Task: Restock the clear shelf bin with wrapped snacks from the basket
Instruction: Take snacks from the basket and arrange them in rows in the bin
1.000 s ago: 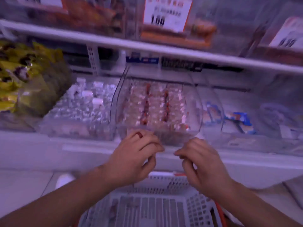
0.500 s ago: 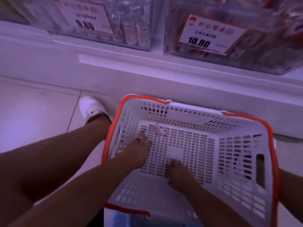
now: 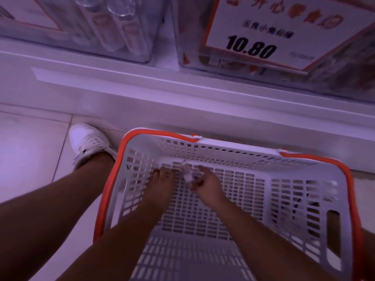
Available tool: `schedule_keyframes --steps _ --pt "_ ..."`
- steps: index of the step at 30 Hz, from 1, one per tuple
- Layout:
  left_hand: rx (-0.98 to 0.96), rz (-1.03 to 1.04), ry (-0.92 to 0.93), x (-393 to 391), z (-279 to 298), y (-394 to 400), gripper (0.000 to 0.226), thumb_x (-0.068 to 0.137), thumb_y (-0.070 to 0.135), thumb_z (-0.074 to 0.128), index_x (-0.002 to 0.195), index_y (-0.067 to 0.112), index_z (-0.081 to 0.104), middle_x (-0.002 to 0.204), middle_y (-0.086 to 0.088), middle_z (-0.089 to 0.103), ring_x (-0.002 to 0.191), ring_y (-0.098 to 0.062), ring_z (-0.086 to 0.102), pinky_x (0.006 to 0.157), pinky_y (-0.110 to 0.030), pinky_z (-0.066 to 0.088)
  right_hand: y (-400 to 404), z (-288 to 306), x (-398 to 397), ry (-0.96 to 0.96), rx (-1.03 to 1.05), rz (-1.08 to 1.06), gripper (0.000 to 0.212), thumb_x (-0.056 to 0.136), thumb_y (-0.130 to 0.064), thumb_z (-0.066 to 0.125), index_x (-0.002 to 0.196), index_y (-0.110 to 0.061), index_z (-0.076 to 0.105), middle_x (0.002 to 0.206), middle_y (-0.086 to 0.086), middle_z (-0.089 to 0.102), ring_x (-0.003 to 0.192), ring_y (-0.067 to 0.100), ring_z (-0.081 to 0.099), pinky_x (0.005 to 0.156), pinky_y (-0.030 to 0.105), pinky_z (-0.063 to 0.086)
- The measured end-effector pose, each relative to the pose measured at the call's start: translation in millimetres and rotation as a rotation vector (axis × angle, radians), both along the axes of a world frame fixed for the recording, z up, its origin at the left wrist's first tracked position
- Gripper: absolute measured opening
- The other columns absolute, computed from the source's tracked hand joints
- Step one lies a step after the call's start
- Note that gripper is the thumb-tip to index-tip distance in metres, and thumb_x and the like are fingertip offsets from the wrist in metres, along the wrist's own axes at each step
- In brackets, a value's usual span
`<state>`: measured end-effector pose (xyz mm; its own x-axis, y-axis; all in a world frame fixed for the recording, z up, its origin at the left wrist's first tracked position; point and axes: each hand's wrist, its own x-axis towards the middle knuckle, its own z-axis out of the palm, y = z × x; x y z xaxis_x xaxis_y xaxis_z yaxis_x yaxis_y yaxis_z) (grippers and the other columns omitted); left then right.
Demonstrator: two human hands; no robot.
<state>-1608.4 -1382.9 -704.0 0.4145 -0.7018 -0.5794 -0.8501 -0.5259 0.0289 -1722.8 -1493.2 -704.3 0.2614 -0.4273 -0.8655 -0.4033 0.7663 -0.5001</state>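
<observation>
With both hands down in the basket (image 3: 316, 179), right hand (image 3: 205, 184) pinches a clear wrapped snack (image 3: 187, 173) near its far wall; left hand (image 3: 161, 178) rests flat, fingers apparently straight though blurry. Basket looks almost emptied; bin (image 3: 233, 63) above awaits this piece.
</observation>
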Motion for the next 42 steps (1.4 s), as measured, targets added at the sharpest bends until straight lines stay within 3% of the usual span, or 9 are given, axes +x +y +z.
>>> schedule_keyframes --steps 5,11,16,20,25,31,36,39,42 --pt "-0.182 0.462 0.239 7 6 -7 0.02 0.09 0.004 0.054 0.104 0.01 0.066 0.119 -0.013 0.057 0.108 -0.029 0.055 0.094 -0.036 0.043 6 -27 31 0.56 -0.81 0.968 0.032 0.088 -0.036 0.061 0.117 -0.024 0.066 0.115 0.007 0.06 0.108 0.03 0.058 0.091 0.035 0.05" --pt "-0.429 1.002 0.612 16 21 -18 0.014 0.088 -0.005 0.054 0.086 0.007 0.06 0.076 0.004 0.058 0.066 -0.004 0.056 0.063 -0.008 0.04 12 -24 28 0.252 -0.738 0.524 0.015 0.078 -0.017 0.076 0.086 -0.008 0.066 0.085 0.007 0.068 0.087 0.025 0.065 0.076 0.027 0.048" --pt "-0.541 1.132 0.867 31 65 -25 0.044 0.088 -0.018 0.043 0.059 0.008 0.062 0.051 -0.006 0.052 0.041 -0.014 0.053 0.055 -0.032 0.042 -35 43 7 -0.01 -0.375 0.268 0.018 0.076 0.0 0.08 0.08 -0.012 0.067 0.072 0.011 0.07 0.062 0.018 0.065 0.06 0.026 0.052" --pt "-0.601 1.053 0.987 22 130 -36 0.022 0.09 -0.016 0.054 0.085 -0.001 0.07 0.066 -0.011 0.069 0.052 -0.014 0.064 0.049 -0.024 0.052 -50 125 -16 -0.259 -0.201 0.341 0.018 0.08 -0.004 0.077 0.096 -0.012 0.073 0.083 0.008 0.074 0.069 0.013 0.067 0.063 0.025 0.053" --pt "-0.892 0.996 1.126 7 239 -46 0.019 0.086 -0.009 0.06 0.094 -0.001 0.075 0.088 -0.021 0.074 0.075 -0.025 0.067 0.067 -0.032 0.054 -31 222 -10 -0.35 -0.503 0.222 0.018 0.082 -0.005 0.075 0.101 -0.003 0.073 0.092 0.019 0.074 0.081 0.02 0.065 0.073 0.03 0.055" --pt "-1.264 0.674 0.872 16 371 -41 0.021 0.088 0.022 0.062 0.084 0.034 0.079 0.081 0.004 0.075 0.072 -0.013 0.068 0.066 -0.024 0.056 -32 361 -2 -0.493 -0.914 0.296 0.03 0.076 0.002 0.079 0.104 -0.003 0.069 0.095 0.012 0.076 0.088 0.026 0.072 0.081 0.039 0.057" --pt "-1.512 0.273 0.188 68 424 -51 0.032 0.097 0.042 0.043 0.12 0.034 0.064 0.114 0.023 0.058 0.106 0.001 0.055 0.091 -0.02 0.043 -93 458 36 -0.378 -1.362 0.409 0.036 0.075 -0.013 0.084 0.107 -0.024 0.071 0.09 -0.014 0.074 0.079 -0.005 0.068 0.069 0.007 0.049" --pt "-1.381 0.168 -0.024 86 420 -73 0.036 0.098 0.037 0.044 0.129 0.025 0.059 0.124 0.006 0.058 0.11 -0.018 0.057 0.097 -0.041 0.044 -159 474 90 -0.188 -1.572 0.488 0.03 0.082 -0.016 0.078 0.11 -0.015 0.072 0.091 -0.009 0.071 0.085 0.004 0.067 0.07 0.005 0.045" --pt "-1.16 0.087 -0.125 98 404 -95 0.046 0.097 0.044 0.048 0.14 0.03 0.045 0.135 0.004 0.052 0.116 -0.024 0.055 0.1 -0.04 0.04 -214 463 151 -0.039 -1.721 0.652 0.018 0.089 -0.022 0.07 0.102 -0.01 0.076 0.104 0.009 0.075 0.104 0.026 0.068 0.093 0.033 0.051"
